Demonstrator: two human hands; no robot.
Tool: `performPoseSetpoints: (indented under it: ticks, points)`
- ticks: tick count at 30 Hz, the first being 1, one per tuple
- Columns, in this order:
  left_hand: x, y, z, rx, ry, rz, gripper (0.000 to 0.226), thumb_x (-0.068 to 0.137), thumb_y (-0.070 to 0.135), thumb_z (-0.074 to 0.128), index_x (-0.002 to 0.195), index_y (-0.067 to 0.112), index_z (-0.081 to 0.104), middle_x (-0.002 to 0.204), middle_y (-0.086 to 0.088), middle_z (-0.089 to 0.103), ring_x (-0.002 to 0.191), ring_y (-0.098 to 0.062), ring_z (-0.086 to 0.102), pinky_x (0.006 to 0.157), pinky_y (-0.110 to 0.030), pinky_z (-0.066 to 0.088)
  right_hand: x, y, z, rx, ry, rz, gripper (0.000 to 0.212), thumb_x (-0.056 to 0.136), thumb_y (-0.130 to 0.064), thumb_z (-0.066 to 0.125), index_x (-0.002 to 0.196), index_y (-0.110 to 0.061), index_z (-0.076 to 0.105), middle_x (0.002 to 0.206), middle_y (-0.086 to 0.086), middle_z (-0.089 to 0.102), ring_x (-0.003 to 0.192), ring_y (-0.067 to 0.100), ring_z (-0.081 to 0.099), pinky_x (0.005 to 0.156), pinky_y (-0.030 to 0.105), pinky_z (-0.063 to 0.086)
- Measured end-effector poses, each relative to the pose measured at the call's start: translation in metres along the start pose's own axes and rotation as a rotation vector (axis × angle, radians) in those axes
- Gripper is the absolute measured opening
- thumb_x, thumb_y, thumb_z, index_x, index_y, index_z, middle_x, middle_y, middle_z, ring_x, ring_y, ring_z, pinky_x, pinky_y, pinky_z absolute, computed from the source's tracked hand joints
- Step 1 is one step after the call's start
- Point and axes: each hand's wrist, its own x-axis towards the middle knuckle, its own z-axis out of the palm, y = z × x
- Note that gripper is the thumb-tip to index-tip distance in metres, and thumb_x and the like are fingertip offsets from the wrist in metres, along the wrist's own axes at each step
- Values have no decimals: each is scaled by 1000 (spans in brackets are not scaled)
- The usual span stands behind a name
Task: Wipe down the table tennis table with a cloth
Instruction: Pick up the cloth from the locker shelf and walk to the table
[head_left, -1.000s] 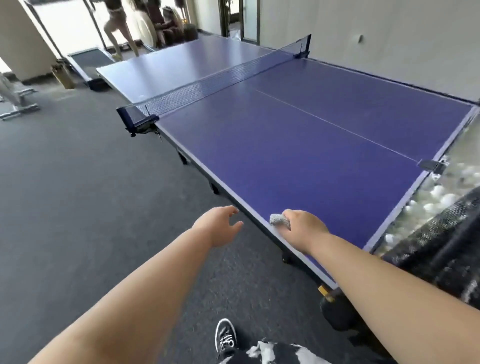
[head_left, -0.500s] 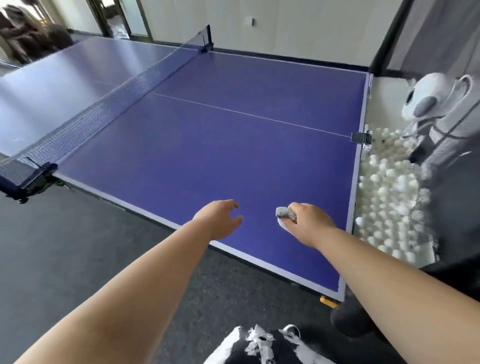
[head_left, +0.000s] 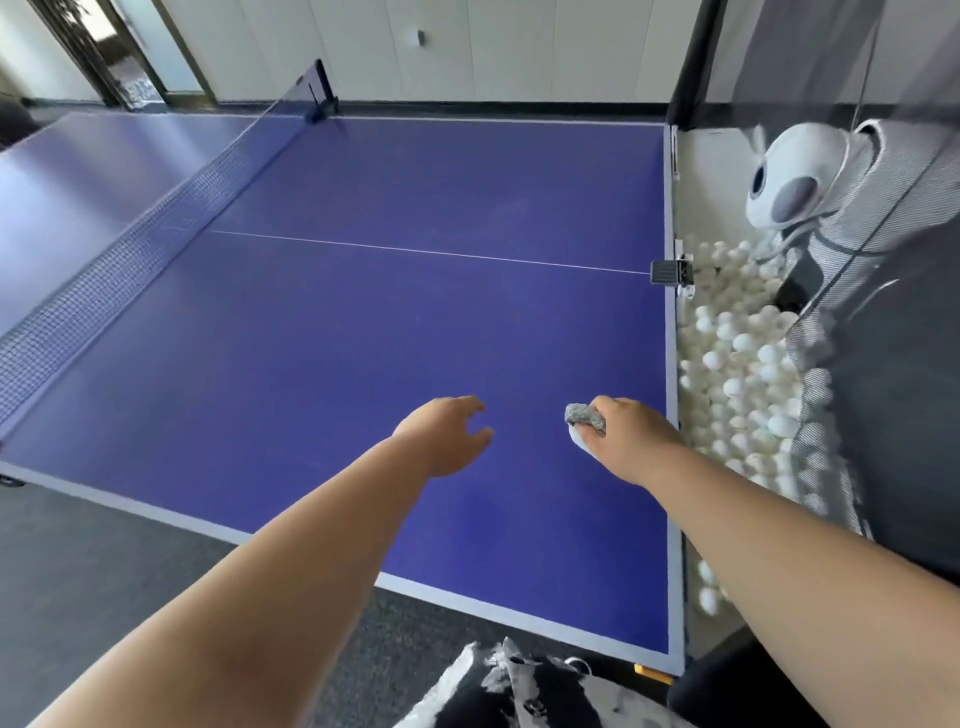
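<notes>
Our left hand (head_left: 447, 434) and right hand (head_left: 628, 436) now reach well in over the table (head_left: 363, 322). A second ago the left hung over the floor and the right sat at the long edge. We have turned toward the end beside the heap of white balls (head_left: 743, 364). The left hand hovers loose, holding nothing. The right grips the bunched grey cloth (head_left: 586, 418) low against the blue top, so we judge this corner's wiping is only starting.

Most of cloth (head_left: 585, 419) inside right hand (head_left: 626, 434)
</notes>
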Motion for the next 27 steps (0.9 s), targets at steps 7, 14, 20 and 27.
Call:
performPoseSetpoints:
  ticks: [7,14,20,27]
  points:
    - [63,26,-4,3,-29,35,50,98,53,56,144,34,52,141,15,58,116,-17,62,93,-35,52,46,30,-16,19,4,57,33,99,-53,50,93,-21,54,87,-5,59,78,19,59,72,40,56]
    - [137,44,-6,16,-88,120,49,97,52,57,142,33,54,139,14,60,117,-17,61,97,-37,53,85,55,-19,27,42,162,32,99,-51,49,93,-20,54,85,-4,59,76,23,59,69,37,52]
    - [212,59,-12,56,-173,207,49,98,52,55,143,33,53,139,9,60,118,-19,62,98,-40,54,120,80,-24,15,85,271,36,99,-57,40,86,-25,51,79,-7,57,69,15,56,59,34,48]
    - [304,81,-4,110,-209,316,51,99,54,53,145,32,51,142,8,59,125,-21,59,100,-43,53,166,108,-17,9,132,401,39,97,-61,34,85,-27,50,79,-9,57,68,16,56,60,36,52]
